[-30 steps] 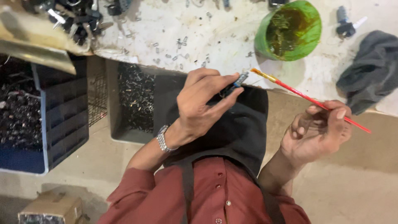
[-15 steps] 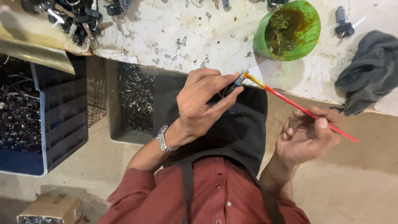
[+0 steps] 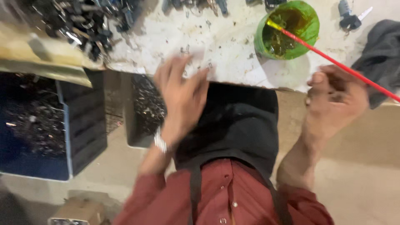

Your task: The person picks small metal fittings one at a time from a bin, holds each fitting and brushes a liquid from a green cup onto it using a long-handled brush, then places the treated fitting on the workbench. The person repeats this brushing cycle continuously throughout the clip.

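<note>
My left hand (image 3: 180, 93) is blurred with motion, its fingers lying over the front edge of the white worktable (image 3: 225, 37). Whether it still holds the small dark metal part is hidden by the blur. A metal watch (image 3: 159, 143) sits on its wrist. My right hand (image 3: 337, 104) grips a thin red brush (image 3: 333, 60) near the middle of its handle. The brush's yellowish tip is dipped inside the green cup (image 3: 260, 39), which holds dark oily liquid.
A dark cloth (image 3: 381, 58) lies at the table's right. Dark metal parts (image 3: 83, 21) are piled at the table's top left and keys (image 3: 350, 16) at its top right. Below stand a blue crate (image 3: 83, 125), a grey bin of small parts (image 3: 146, 108) and a cardboard box (image 3: 79, 210).
The brush tip left the part in my left hand and swung up into the green cup. My left hand moved up to the table edge.
</note>
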`<state>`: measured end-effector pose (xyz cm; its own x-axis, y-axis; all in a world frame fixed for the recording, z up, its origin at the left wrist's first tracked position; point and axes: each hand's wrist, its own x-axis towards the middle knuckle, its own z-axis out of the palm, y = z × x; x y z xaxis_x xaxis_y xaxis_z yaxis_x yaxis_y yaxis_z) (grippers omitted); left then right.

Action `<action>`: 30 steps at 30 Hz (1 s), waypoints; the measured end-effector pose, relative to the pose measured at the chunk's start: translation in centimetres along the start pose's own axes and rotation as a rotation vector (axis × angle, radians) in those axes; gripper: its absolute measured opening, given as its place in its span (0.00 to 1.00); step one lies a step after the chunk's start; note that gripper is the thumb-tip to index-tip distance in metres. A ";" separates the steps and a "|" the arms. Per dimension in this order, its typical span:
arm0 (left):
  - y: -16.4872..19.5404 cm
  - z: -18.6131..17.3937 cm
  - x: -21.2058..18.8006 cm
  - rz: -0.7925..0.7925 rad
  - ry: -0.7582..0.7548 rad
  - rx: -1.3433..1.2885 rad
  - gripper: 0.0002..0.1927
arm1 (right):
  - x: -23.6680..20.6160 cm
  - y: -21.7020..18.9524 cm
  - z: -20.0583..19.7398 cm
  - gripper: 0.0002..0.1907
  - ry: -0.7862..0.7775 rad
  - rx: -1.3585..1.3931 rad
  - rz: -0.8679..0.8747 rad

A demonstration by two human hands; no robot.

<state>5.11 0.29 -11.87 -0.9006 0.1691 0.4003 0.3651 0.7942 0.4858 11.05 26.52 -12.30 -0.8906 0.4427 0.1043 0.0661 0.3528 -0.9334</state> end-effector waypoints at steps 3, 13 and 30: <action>-2.3 3.3 5.6 0.078 -0.113 0.014 0.22 | -0.9 -2.2 2.2 0.08 -0.261 -0.441 -0.129; -3.8 2.9 2.4 0.134 0.007 -0.185 0.15 | -1.3 -1.3 4.8 0.25 -0.454 -0.722 -0.438; 4.1 2.5 -4.1 0.022 -0.003 -0.626 0.17 | -4.4 0.4 3.9 0.07 -0.166 0.166 -0.124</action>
<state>9.67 4.32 -13.46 -0.8917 0.1837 0.4136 0.4515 0.2977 0.8412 13.28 21.48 -14.49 -0.9497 0.2587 0.1765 -0.1109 0.2495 -0.9620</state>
